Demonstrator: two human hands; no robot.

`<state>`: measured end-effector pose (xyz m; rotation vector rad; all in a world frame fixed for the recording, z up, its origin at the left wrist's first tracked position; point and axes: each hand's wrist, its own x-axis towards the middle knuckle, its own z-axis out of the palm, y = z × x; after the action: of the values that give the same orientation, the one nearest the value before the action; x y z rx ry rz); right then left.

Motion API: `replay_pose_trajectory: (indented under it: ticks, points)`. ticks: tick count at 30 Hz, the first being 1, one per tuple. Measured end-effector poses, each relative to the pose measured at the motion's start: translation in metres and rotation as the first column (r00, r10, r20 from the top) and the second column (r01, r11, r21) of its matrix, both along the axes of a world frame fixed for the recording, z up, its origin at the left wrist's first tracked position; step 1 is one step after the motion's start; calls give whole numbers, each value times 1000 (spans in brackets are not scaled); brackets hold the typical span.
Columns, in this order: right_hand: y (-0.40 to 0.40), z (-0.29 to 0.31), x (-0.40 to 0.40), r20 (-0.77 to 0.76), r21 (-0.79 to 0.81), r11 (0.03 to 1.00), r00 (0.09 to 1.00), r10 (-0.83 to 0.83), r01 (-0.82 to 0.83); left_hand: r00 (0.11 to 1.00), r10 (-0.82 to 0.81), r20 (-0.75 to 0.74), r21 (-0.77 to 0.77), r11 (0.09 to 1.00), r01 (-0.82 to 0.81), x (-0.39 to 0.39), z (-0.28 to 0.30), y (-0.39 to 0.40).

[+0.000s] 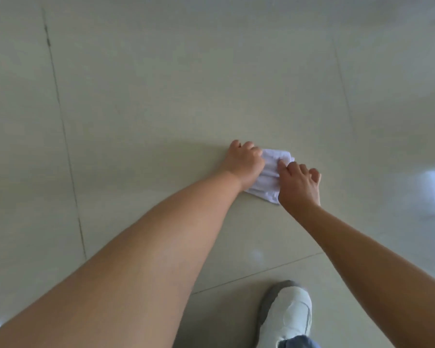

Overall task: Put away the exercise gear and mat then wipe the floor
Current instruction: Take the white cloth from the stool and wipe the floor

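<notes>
Pale beige glazed tile makes up the floor [161, 101], laid in large squares with thin grout lines; one darker, stained joint runs down the left side, and a second line crosses diagonally near the bottom. The surface is glossy, with a bright window reflection at the right edge. No walls or furniture are in frame, and no containers are visible. A white cloth [270, 175], folded and creased, lies flat on the tile a little right of centre. Both bare forearms reach forward to it from the lower edge of the head view. The left hand [245, 163] sits on the cloth's left part with its fingers curled under at the knuckles, bunching the fabric in its grip and bearing down on it. The right hand [300, 183] is at the cloth's right edge, its fingers bent and their tips touching the fabric and the tile beside it; whether it actually pinches the cloth cannot be told, as the palm side is hidden. Much of the cloth is covered by the two hands, so its full outline is not determinable. At the bottom, a white shoe [288, 315] with a grey sole stands on the tile, with a strip of blue denim hem [299, 342] cut off by the frame edge. A small bright patch at the lower left corner is too cropped to identify.
</notes>
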<state>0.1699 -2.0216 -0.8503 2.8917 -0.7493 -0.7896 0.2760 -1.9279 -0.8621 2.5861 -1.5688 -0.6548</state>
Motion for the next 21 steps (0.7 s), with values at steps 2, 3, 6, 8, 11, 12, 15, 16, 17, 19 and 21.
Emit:
replay_pose_trajectory:
  ticks: [2, 3, 6, 8, 11, 12, 15, 16, 17, 19, 21]
  points:
    - [11, -5, 33, 35, 11, 1000, 999, -12, 12, 995, 79, 65, 6, 997, -80, 26, 4, 10]
    - [20, -8, 51, 64, 24, 1000, 998, -5, 4, 988, 125, 91, 13, 992, -127, 39, 3, 18]
    - [55, -12, 99, 150, 85, 994, 987, 51, -65, 949, 279, 144, 22, 958, -285, 69, 0, 64]
    - [81, -14, 117, 202, 126, 985, 975, 93, -120, 932, 292, 215, -51, 956, -288, 75, -3, 104]
    - [110, -24, 111, 295, 165, 961, 940, 169, -224, 932, 258, 254, -80, 966, -246, 69, -11, 154]
    - [113, -26, 102, 355, 123, 948, 905, 233, -292, 942, 230, 243, -90, 973, -215, 62, -15, 166]
    - [103, -31, 67, 401, 13, 904, 830, 387, -427, 976, 120, 182, -151, 984, -93, 35, -24, 176]
    - [94, -30, 56, 390, -6, 892, 820, 418, -452, 983, 91, 157, -168, 984, -64, 28, -25, 171]
    - [84, -28, 47, 386, -8, 890, 820, 423, -455, 990, 58, 128, -166, 985, -37, 24, -25, 159]
    - [57, -25, 40, 347, -29, 919, 859, 377, -393, 994, -29, 109, -124, 991, 42, 30, -24, 120]
    - [27, -23, 48, 301, -88, 953, 905, 302, -288, 992, -10, 127, -113, 993, 25, 44, -11, 75]
